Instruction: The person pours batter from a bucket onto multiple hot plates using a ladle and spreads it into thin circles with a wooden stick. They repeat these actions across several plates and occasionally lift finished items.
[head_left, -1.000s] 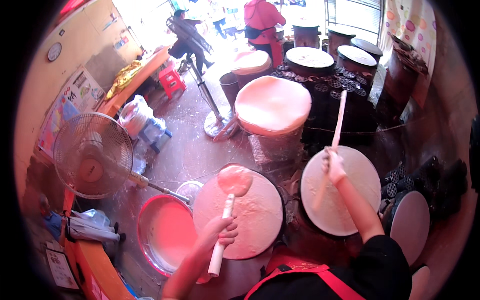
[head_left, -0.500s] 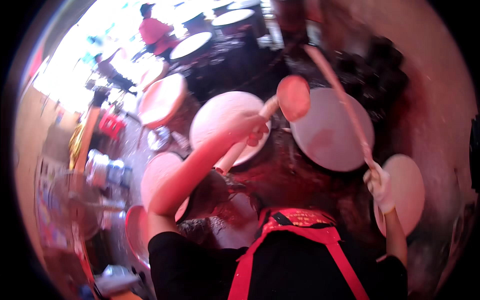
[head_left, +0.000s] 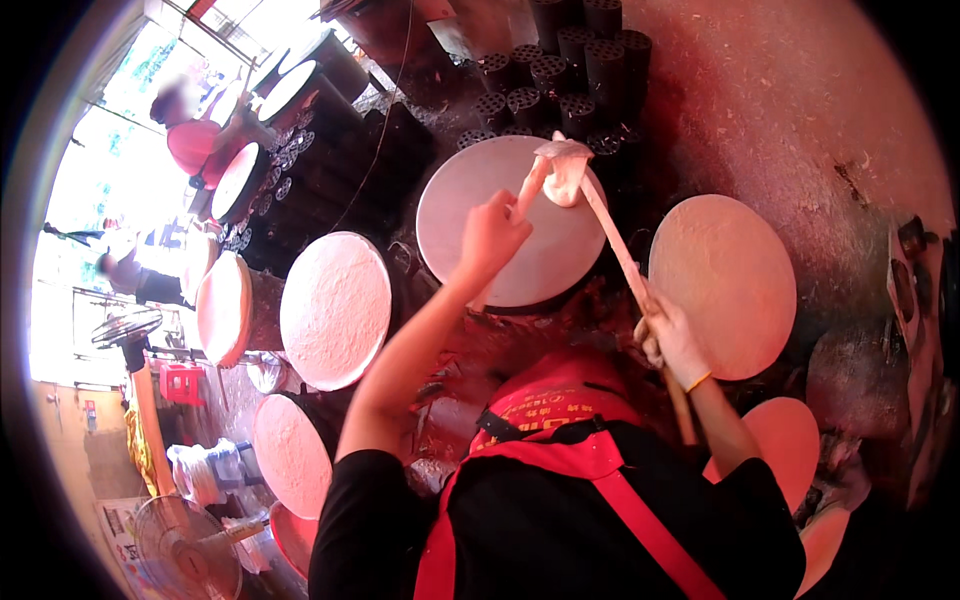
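Up went the left hand (head_left: 495, 238), fingers curled and pressed together around the handle of a ladle (head_left: 563, 150), the handle's tail poking out below the fist! The ladle's head was tipped over the far right part of a round grey griddle (head_left: 480, 215), and pale batter (head_left: 564, 188) hung from its lip in a thick tongue, well inside the rim on the near side but close to the far edge. In from the right came the wooden stick (head_left: 618, 235), slanting across the griddle's right rim, its far end right at the ladle; whether the two touched, I could not tell. The right hand (head_left: 675, 340) had it gripped, fingers folded around the shaft, the butt jutting back toward the apron (head_left: 550, 400). Plenty of bare griddle lay to the left and near side of the batter. Tight at the far edge, though: black briquettes (head_left: 550, 75) crowded just beyond it! A narrow dark gap parted the rim from the batter-coated griddle (head_left: 335, 310) on the left, and a wider one from the tan disc (head_left: 722, 287) on the right.
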